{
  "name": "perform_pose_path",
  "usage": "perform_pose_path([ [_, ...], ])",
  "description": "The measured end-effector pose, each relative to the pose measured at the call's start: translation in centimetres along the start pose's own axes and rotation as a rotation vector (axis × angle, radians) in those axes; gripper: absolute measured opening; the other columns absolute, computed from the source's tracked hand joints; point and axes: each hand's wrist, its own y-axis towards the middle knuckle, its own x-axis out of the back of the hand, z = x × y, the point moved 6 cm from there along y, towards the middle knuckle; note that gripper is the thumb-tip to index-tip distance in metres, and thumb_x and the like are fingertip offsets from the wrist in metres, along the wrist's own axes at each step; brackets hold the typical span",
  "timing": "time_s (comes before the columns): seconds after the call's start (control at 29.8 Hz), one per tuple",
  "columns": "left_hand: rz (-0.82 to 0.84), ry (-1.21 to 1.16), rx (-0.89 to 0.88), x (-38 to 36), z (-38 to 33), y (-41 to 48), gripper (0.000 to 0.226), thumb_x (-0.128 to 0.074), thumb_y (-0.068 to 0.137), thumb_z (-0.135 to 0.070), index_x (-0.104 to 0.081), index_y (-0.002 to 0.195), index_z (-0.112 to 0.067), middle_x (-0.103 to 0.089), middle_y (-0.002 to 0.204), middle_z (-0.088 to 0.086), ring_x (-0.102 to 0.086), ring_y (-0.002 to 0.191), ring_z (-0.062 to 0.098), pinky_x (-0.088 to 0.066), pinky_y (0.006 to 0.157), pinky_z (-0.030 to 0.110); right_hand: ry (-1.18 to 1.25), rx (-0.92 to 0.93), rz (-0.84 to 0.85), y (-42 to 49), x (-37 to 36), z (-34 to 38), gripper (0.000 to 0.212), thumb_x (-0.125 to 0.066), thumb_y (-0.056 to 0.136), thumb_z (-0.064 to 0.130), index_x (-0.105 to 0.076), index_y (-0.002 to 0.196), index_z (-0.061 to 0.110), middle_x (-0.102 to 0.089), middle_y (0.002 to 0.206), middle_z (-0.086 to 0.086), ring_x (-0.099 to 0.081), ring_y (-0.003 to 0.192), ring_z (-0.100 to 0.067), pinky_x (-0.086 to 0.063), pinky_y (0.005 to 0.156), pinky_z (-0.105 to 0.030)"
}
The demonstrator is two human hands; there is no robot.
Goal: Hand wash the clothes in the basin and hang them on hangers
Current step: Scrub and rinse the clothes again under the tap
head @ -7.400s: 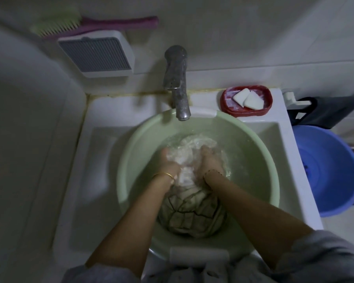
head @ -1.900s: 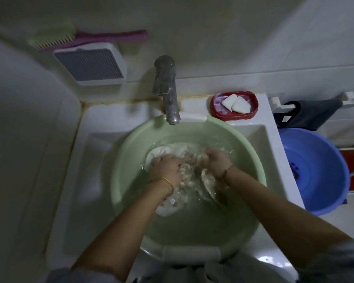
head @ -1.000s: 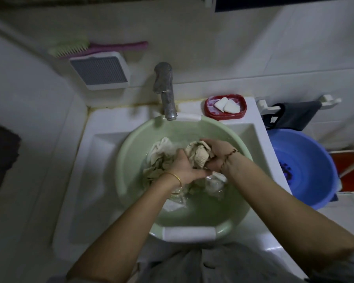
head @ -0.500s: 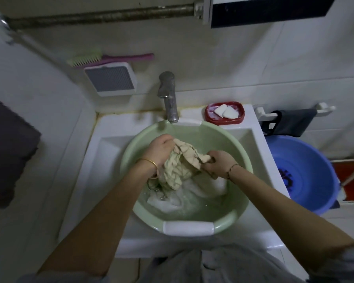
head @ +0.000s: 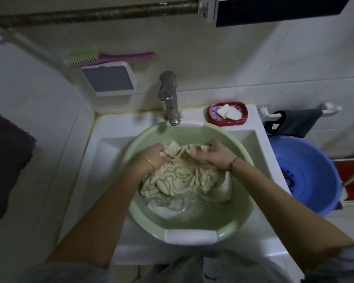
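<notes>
A pale green basin [head: 241,213] with white handles sits in the white sink and holds soapy water. A wet beige patterned garment [head: 180,176] is lifted partly out of the water and hangs between my hands. My left hand [head: 153,155], with a gold bangle on the wrist, grips its top left edge. My right hand [head: 213,153] grips the bunched cloth on the right. A white piece of cloth [head: 226,190] lies in the water below the garment.
A metal tap [head: 169,97] stands over the basin's far rim. A red soap dish [head: 227,116] with white soap sits on the sink's back right corner. A blue basin [head: 309,174] stands to the right, a dark cloth [head: 296,122] hanging above it. A brush [head: 108,58] lies on the wall vent.
My hands have raised the beige garment out of the water and moved apart, spreading it between them. My view has tilted up and back from the basin.
</notes>
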Motion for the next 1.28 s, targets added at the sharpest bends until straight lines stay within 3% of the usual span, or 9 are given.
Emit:
perform_pose_path([
  [0.17,-0.187,0.282,0.075,-5.3,0.9,1.4,0.036,-0.039,0.097,-0.026,-0.046,0.129,-0.012,-0.047,0.132,0.017,-0.045,0.121,0.034,-0.038,0.098,0.039,-0.966,0.042,-0.069,2.4,-3.6,-2.2,0.052,-0.047,0.087,0.048,-0.038,0.134,0.029,-0.048,0.134,-0.005,-0.045,0.122,-0.031,-0.035,0.100,-0.045],
  [0.37,-0.157,0.454,0.095,-9.4,1.3,1.8,0.030,-0.044,0.091,-0.032,-0.059,0.110,-0.015,-0.060,0.113,0.017,-0.059,0.099,0.033,-0.046,0.082,0.036,-1.042,0.108,-0.062,3.8,-9.2,-3.8,0.042,-0.032,0.097,0.025,-0.028,0.137,0.016,-0.041,0.138,-0.015,-0.044,0.122,-0.034,-0.039,0.094,-0.045],
  [0.54,0.094,0.492,0.066,-9.5,2.0,4.5,0.043,-0.040,0.095,-0.031,-0.037,0.136,-0.017,-0.038,0.140,0.015,-0.040,0.124,0.034,-0.035,0.101,0.041,-0.815,0.009,0.049,7.6,-6.1,-3.7,0.041,-0.057,0.084,0.032,-0.048,0.122,0.019,-0.051,0.126,-0.008,-0.053,0.112,-0.030,-0.043,0.091,-0.038],
  [0.67,0.021,0.544,-0.009,-6.1,0.5,4.7,0.039,-0.037,0.097,-0.027,-0.041,0.134,-0.014,-0.040,0.139,0.014,-0.039,0.126,0.032,-0.037,0.099,0.038,-0.829,0.096,-0.027,7.3,-3.0,-1.5,0.022,-0.051,0.091,0.017,-0.061,0.110,0.019,-0.063,0.114,-0.007,-0.059,0.106,-0.028,-0.044,0.092,-0.035],
  [0.74,-0.043,0.427,-0.055,-4.3,-0.4,3.7,0.034,-0.036,0.098,-0.022,-0.043,0.130,-0.013,-0.040,0.133,0.018,-0.042,0.121,0.035,-0.039,0.098,0.039,-0.664,0.178,-0.152,5.9,-1.5,-0.7,0.015,-0.050,0.093,0.020,-0.060,0.103,0.014,-0.064,0.106,-0.010,-0.058,0.101,-0.030,-0.042,0.084,-0.033],
  [0.87,-0.052,-0.080,-0.249,-1.5,-3.8,1.9,0.029,-0.053,0.091,-0.012,-0.056,0.120,-0.010,-0.045,0.110,0.018,-0.048,0.108,0.030,-0.033,0.090,0.023,0.282,0.153,-0.037,2.6,-1.8,0.0,0.046,-0.079,0.068,0.034,-0.056,0.100,0.011,-0.066,0.097,-0.014,-0.063,0.092,-0.025,-0.050,0.081,-0.038],
  [1.04,-0.164,-0.461,-0.390,2.3,-7.8,-1.1,0.025,-0.067,0.077,0.002,-0.056,0.091,-0.017,-0.057,0.086,0.007,-0.051,0.073,0.010,-0.038,0.068,0.014,0.453,0.211,0.165,-0.1,-3.1,3.5,0.047,-0.078,0.074,0.006,-0.054,0.114,0.009,-0.066,0.103,-0.009,-0.063,0.096,-0.023,-0.051,0.091,-0.039],
  [1.18,-0.233,-1.006,-0.199,3.6,-5.7,-2.0,0.013,-0.059,0.091,-0.014,-0.052,0.087,-0.024,-0.059,0.089,-0.002,-0.056,0.085,0.012,-0.045,0.078,0.022,0.869,0.063,0.263,-1.8,-2.8,5.4,0.037,-0.063,0.082,0.015,-0.062,0.114,-0.003,-0.063,0.113,-0.027,-0.064,0.097,-0.035,-0.050,0.093,-0.047],
  [1.28,-0.089,-1.052,0.101,0.3,-2.6,-1.5,0.033,-0.042,0.098,-0.039,-0.065,0.084,-0.020,-0.066,0.093,0.004,-0.058,0.096,0.022,-0.046,0.092,0.040,1.138,-0.002,0.432,-3.6,-2.5,8.2,0.029,-0.057,0.076,0.025,-0.070,0.086,0.001,-0.069,0.086,-0.015,-0.066,0.075,-0.025,-0.056,0.076,-0.034],
])
